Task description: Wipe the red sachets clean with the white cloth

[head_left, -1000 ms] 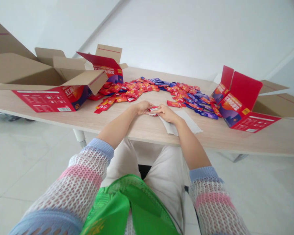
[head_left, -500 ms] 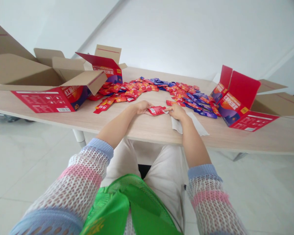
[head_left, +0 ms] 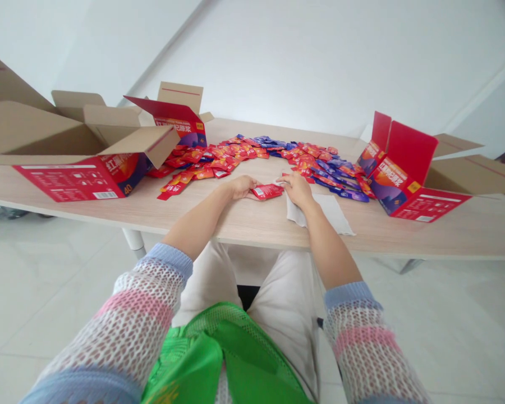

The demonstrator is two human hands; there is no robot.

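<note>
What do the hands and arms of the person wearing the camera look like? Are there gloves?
The left hand and right hand are bare, no gloves. Both arms wear loose, holey knit sleeves, striped white and pink, with light blue bands and cuffs.

I'd call this a small packing workspace: open printed cartons [head_left: 69,182] stand towards both sides of a long table [head_left: 252,224], sachets [head_left: 231,151] lie heaped on it, a white wall [head_left: 294,62] rises behind it, and pale floor tiles [head_left: 46,297] show below it.
</note>
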